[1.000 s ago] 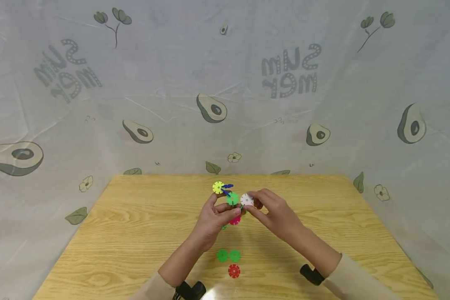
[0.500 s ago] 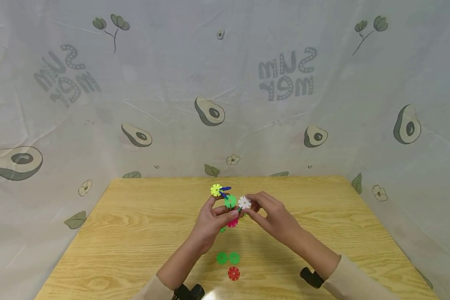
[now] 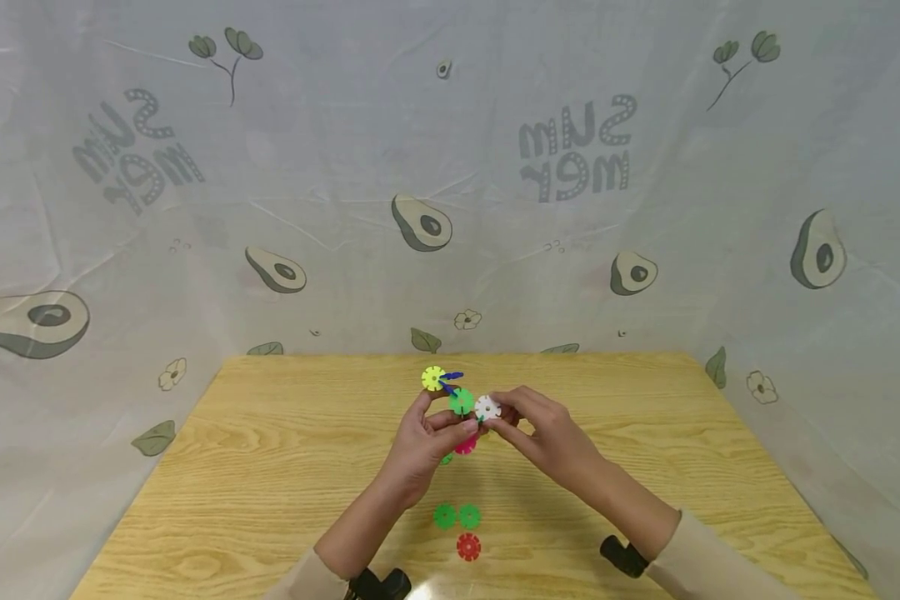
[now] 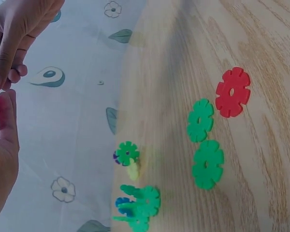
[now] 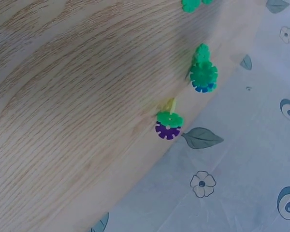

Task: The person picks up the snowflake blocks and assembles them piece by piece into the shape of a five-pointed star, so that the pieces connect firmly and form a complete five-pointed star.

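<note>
Above the table, my left hand holds a joined build of notched plastic snowflake discs: a yellow disc, blue discs seen edge-on, a green disc and a pink disc, partly behind the thumb. Between thumb and fingers, my right hand pinches a white snowflake disc, right beside the green one. A dark green edge shows under the white disc. In the left wrist view, both hands meet at the left border around a pink disc seen edge-on; the rest of the build is cut off.
Two loose green discs and a red disc lie flat on the wooden table. Near a table edge stand two joined clusters, one green and blue, one green, purple and yellow. A patterned sheet hangs behind.
The white disc in my right hand has shifted slightly left and down, closer to the green disc. My left hand keeps its hold on the build. The head view has tilted a little.
</note>
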`<control>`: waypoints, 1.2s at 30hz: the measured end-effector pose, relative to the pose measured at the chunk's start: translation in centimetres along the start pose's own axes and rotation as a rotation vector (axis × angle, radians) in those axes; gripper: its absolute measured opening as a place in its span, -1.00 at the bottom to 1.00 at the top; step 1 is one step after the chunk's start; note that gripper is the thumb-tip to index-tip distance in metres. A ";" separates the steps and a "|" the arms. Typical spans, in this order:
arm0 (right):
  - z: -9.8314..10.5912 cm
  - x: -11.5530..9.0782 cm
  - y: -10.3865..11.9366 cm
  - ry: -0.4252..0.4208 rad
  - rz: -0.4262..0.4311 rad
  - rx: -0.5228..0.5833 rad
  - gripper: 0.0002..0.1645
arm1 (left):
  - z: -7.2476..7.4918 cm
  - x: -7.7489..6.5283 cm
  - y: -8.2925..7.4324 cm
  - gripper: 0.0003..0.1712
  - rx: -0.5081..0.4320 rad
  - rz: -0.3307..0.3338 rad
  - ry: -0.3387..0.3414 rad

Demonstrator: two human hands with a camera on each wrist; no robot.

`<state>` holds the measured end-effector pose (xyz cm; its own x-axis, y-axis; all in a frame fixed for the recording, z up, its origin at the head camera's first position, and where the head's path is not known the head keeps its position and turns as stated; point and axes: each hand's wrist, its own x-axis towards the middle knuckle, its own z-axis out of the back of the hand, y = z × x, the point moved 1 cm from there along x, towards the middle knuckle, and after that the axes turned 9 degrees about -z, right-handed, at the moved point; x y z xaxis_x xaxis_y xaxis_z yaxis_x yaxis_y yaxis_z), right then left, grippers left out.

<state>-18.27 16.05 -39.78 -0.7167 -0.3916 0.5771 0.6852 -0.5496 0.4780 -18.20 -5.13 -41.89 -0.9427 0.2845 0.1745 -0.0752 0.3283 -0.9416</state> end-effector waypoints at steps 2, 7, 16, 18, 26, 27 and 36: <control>0.0 0.0 0.1 -0.004 -0.009 0.004 -0.58 | 0.0 0.0 0.0 -0.32 -0.003 -0.006 -0.003; -0.1 0.2 0.3 -0.010 0.022 0.022 -0.55 | 0.1 0.0 -0.3 -0.29 -0.010 -0.017 0.006; -0.2 1.6 0.8 -0.022 0.042 -0.013 -0.54 | 0.2 0.4 -1.0 -0.23 -0.029 -0.052 -0.019; -0.4 1.7 0.8 -0.024 0.031 -0.016 -0.54 | 0.2 0.4 -1.0 -0.20 -0.045 -0.054 -0.033; -1.2 2.0 0.9 -0.019 -0.077 0.038 -0.55 | 0.9 0.5 -0.9 -0.32 -0.065 -0.068 -0.131; -1.3 2.0 0.8 -0.015 -0.115 0.056 -0.56 | 1.1 0.5 -0.8 -0.34 -0.067 -0.071 -0.146; -4.3 -0.1 -0.9 0.294 -0.527 0.204 -0.67 | 2.7 0.5 -0.9 -0.37 -0.040 -0.061 -0.203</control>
<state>-19.37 13.44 -43.14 -0.9504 -0.3088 0.0377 0.2207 -0.5836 0.7815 -19.47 -7.69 -41.78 -0.9833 0.0769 0.1652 -0.1248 0.3760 -0.9182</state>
